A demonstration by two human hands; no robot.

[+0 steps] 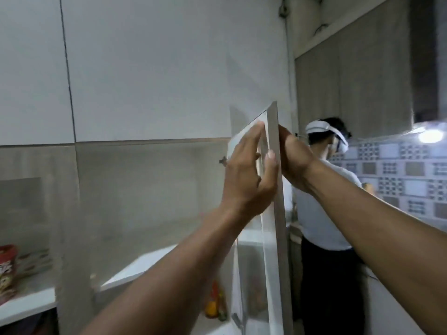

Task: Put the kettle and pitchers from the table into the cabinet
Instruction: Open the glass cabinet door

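While the cabinet door (274,213) stands edge-on at frame centre, the left hand (246,170) clasps its edge; the right hand (294,158) presses behind, grip hidden. No writing legible.

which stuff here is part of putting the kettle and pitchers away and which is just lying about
Part of the job:
- cabinet door, open
- left hand and right hand, one on each side of the door
- empty cabinet shelf

Just lying about:
- red packet
- orange bottles
- other person

No kettle or pitchers in view.
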